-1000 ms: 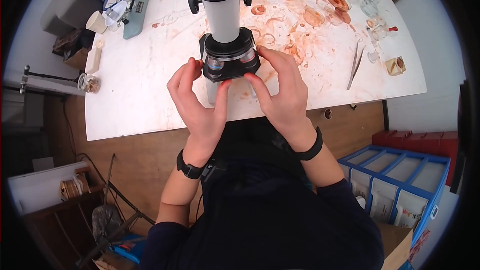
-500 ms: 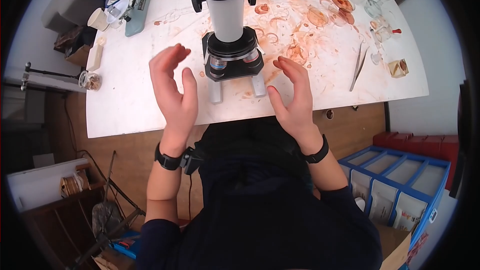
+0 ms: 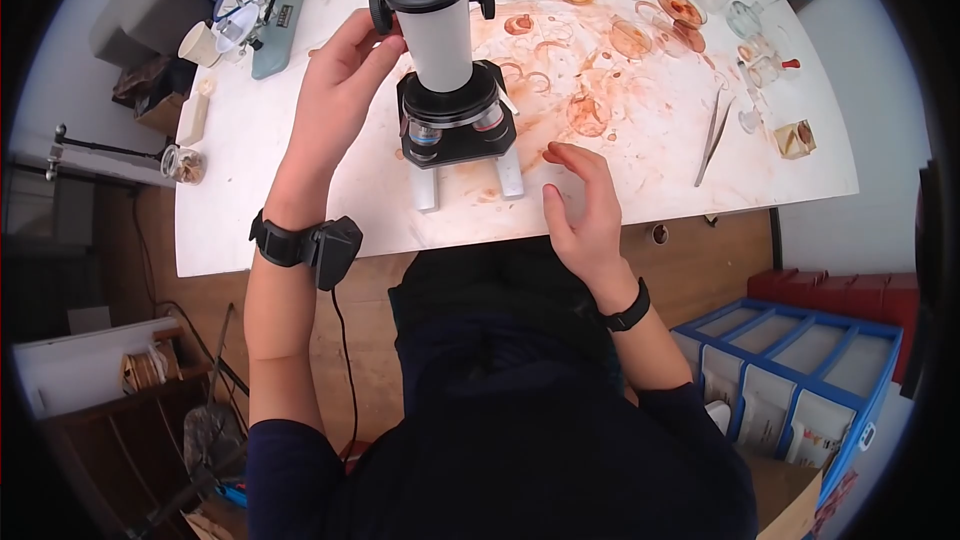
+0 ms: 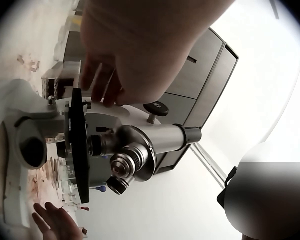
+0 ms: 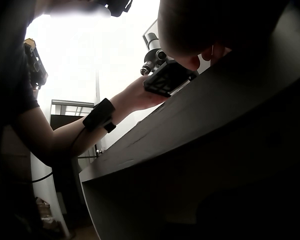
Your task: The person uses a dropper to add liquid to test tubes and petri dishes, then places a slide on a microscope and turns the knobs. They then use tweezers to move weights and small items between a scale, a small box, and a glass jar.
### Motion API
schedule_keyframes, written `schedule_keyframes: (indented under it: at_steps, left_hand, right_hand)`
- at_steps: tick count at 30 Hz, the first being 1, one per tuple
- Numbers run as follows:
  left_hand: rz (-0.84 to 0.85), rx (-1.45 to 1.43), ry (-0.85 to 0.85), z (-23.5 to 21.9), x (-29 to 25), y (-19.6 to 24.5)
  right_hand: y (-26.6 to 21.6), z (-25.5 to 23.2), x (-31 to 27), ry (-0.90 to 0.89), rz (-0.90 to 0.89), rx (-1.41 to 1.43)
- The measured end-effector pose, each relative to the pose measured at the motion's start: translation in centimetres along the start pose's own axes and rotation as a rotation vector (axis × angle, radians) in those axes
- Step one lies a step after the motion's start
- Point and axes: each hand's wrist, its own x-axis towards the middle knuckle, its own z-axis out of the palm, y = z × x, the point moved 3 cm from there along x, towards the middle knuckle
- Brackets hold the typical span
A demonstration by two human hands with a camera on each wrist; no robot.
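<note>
Left hand (image 3: pixel 335 90), fingers bent, was at side of microscope (image 3: pixel 443 55) near black knob (image 3: pixel 381 10); could not tell whether it gripped anything; microscope stood upright on stained worktop (image 3: pixel 235 210); right hand (image 3: pixel 588 205), fingers loosely bent, held nothing, hung to microscope's right near worktop's front edge; farther right lay metal tweezers (image 3: pixel 711 142), then small yellowish block (image 3: pixel 793 139)

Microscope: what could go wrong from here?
1. The left hand is close by a knob; turning it might drive the objective into the stage, since they look close together.
2. The tweezers lie near the table edge; a sweep of the right hand could knock them off.
</note>
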Motion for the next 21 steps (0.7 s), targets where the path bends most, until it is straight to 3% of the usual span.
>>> schedule_keyframes:
  at_steps: [3, 6, 9, 19, 21]
  left_hand:
    - [0.03, -0.043, 0.049, 0.6, 0.3, -0.3]
    - [-0.085, -0.16, 0.026, 0.1, 1.5, -1.3]
    - [-0.064, -0.194, -0.007, -0.2, 2.3, -1.4]
    - [-0.118, 0.204, -0.062, 0.5, 4.4, -3.7]
    - [-0.05, 0.287, -0.053, 0.0, 4.8, -4.5]
  right_hand:
    - [0.0, 0.1, 0.0, 0.003, -0.003, 0.001]
    - [0.0, 0.2, -0.1, -0.006, 0.012, 0.015]
    - [0.0, 0.1, 0.0, -0.016, 0.053, 0.04]
    - [0.2, 0.3, -0.3, -0.027, 0.096, 0.088]
    - [0.2, 0.2, -0.3, -0.03, 0.099, 0.093]
